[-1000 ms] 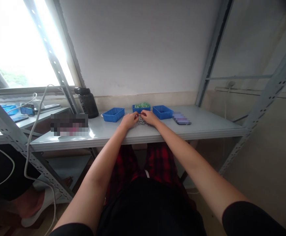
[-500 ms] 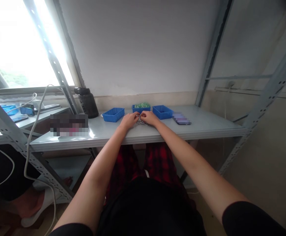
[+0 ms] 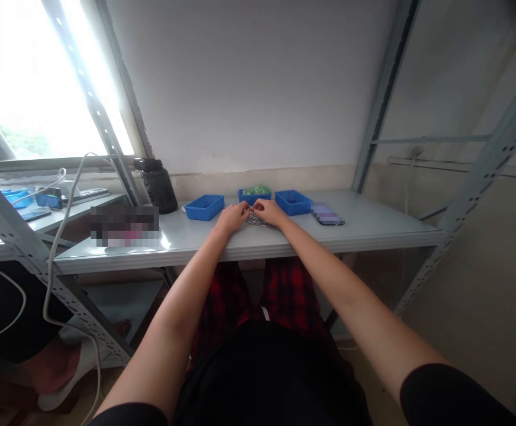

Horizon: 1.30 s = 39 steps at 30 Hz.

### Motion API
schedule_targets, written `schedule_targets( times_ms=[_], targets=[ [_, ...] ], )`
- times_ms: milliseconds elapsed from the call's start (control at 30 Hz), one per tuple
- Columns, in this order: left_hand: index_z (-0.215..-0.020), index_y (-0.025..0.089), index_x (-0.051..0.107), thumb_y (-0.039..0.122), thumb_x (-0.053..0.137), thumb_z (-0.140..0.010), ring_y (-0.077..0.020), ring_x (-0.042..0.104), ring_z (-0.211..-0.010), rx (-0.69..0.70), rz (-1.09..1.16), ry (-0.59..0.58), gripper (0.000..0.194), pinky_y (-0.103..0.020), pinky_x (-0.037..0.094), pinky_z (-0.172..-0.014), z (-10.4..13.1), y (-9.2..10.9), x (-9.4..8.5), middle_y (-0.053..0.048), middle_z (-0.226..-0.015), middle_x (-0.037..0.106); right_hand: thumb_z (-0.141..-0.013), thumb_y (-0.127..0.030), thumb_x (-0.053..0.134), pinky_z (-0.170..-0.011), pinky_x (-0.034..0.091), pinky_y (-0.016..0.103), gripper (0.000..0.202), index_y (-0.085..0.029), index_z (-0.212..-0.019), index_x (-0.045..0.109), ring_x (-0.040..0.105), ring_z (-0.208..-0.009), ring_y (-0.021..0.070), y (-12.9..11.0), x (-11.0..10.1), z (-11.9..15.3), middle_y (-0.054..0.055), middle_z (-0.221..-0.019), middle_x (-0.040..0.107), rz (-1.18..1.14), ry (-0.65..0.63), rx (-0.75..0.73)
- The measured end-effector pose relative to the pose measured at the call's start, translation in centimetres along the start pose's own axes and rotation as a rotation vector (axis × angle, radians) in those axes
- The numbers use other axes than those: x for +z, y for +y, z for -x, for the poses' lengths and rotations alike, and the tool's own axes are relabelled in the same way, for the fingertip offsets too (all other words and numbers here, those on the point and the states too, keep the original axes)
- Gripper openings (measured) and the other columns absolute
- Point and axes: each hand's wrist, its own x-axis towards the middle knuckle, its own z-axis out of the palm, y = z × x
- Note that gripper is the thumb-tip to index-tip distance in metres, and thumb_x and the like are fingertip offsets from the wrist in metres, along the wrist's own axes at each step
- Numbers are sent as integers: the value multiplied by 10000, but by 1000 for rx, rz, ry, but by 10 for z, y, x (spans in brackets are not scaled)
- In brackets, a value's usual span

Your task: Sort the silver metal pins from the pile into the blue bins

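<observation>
A small heap of shiny metal pieces, like screws or pins (image 3: 257, 220), lies on the grey table between my hands. Over its left side, my left hand (image 3: 235, 216) is closed in a pinch. My right hand (image 3: 270, 212) pinches too, its fingertips almost meeting the left ones above the heap. Whatever the fingertips hold is too small to make out. Just behind my hands stands a blue bin (image 3: 254, 196) filled with green pieces. Another blue bin (image 3: 205, 207) sits to the left, and a third blue bin (image 3: 292, 202) to the right.
A phone (image 3: 328, 214) lies right of the bins. On the left stands a black bottle (image 3: 158, 186), near a blurred-out patch on the table (image 3: 182, 236). Metal shelf posts frame both sides, and a white cable (image 3: 49, 278) hangs at left. Part of another person shows at lower left.
My hands stay over the heap with only slight finger movement; the right fingertips have shifted a little. The bins, bottle and phone have not moved.
</observation>
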Motion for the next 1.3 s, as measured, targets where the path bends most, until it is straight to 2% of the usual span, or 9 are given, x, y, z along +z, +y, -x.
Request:
schedule_targets(
  times_ms=[167,367,467,667,967,1133,1300],
  targets=[
    [-1045,202,627,356,419,-921,-261,643,-894,-30,-22,-23,287,-301,430,-709,0,2,-1,-98,-944,709,-798,-291,563,-672,425,256,144,-174,-835,638,616,-754,167,3,2,-1,40,-799,686,-54,32,-11],
    [-1101,209,607,366,426,-921,-258,633,-936,-59,11,-27,300,-300,442,-726,0,0,1,-95,-996,704,-791,-247,555,-682,432,258,121,-173,-830,643,620,-748,166,0,1,0,38,-789,687,-65,3,-12],
    [-1127,219,590,336,437,-916,-241,628,-941,-10,33,3,286,-287,439,-714,0,-3,3,-83,-1054,689,-794,-243,554,-676,429,255,120,-174,-830,646,620,-750,165,-3,-1,1,39,-798,690,-66,-13,-10],
    [-977,210,640,284,464,-878,-218,622,-892,89,46,-33,215,-274,428,-688,0,-5,3,-73,-997,680,-818,-269,549,-682,427,257,146,-172,-847,654,620,-755,162,-7,-3,3,40,-808,699,-76,-21,-6],
    [-980,198,649,273,483,-858,-233,627,-916,48,38,-71,219,-287,449,-726,-1,-3,1,-84,-997,689,-824,-272,539,-728,449,261,170,-181,-890,666,631,-785,158,-8,-2,3,32,-850,707,-130,-2,-82],
    [-1020,189,644,287,492,-857,-245,626,-930,31,33,-60,244,-294,451,-743,-1,-5,2,-99,-1011,684,-834,-275,532,-809,448,280,212,-187,-972,666,631,-868,162,-8,-1,3,39,-932,709,-162,-39,-108],
    [-1015,200,639,295,476,-864,-251,623,-926,5,32,-39,242,-300,445,-730,-1,-6,3,-99,-1011,681,-831,-294,536,-799,448,290,232,-178,-998,648,614,-858,166,-5,1,1,53,-954,693,-158,-13,-128]
  ],
)
